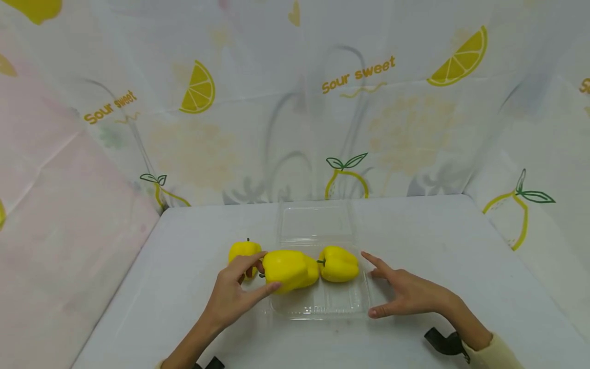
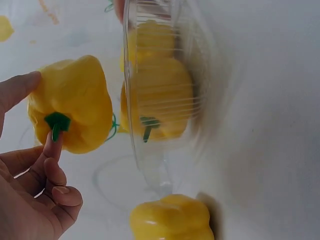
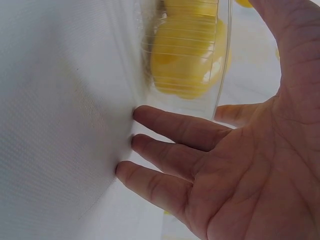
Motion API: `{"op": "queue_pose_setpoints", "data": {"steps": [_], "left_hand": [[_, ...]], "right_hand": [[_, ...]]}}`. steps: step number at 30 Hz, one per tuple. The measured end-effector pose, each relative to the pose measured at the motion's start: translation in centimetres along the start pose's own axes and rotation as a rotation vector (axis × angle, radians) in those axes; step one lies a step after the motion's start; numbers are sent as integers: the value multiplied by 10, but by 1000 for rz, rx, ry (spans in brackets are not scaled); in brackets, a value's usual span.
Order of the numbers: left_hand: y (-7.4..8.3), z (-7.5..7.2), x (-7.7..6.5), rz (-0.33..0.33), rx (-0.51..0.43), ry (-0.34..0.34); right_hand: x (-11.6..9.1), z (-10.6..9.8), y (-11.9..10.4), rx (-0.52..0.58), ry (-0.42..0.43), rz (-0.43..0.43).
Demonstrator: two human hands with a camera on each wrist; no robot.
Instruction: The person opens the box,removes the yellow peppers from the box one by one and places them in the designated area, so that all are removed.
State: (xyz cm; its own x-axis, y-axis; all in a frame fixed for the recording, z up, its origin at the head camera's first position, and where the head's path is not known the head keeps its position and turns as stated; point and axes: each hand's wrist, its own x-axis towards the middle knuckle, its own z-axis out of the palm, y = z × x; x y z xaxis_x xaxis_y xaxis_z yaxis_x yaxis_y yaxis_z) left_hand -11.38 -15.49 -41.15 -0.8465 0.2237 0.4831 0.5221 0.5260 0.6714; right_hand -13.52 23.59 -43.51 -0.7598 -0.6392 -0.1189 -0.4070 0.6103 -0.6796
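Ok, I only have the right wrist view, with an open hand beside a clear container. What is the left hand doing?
Observer: The left hand holds a yellow pepper between thumb and fingers, raised off the table.
Operator: And is the container's lid closed? I can't make it out.
Observer: No, the head view shows the lid folded open on the far side of the clear container.
Operator: Besides the held one, is any pepper outside?
Observer: Yes, a loose pepper sits on the table, to the left of the container.
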Motion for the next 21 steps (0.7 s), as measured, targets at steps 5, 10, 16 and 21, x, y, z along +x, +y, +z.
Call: {"op": "queue_pose_setpoints", "data": {"steps": [5,10,16,21], "left_hand": [[-4,-12,-1,26,31,33],[-8,-22,0,21,81,64],[-13,-30,-1,0,102,78],[-17,-36,-3,-30,127,91]], "right_hand": [[0,0,1,6,1,5],[0,0,1,9,1,5],[-1,0,0,3,7,11],[-1,0,-1,0,4,16]]}}
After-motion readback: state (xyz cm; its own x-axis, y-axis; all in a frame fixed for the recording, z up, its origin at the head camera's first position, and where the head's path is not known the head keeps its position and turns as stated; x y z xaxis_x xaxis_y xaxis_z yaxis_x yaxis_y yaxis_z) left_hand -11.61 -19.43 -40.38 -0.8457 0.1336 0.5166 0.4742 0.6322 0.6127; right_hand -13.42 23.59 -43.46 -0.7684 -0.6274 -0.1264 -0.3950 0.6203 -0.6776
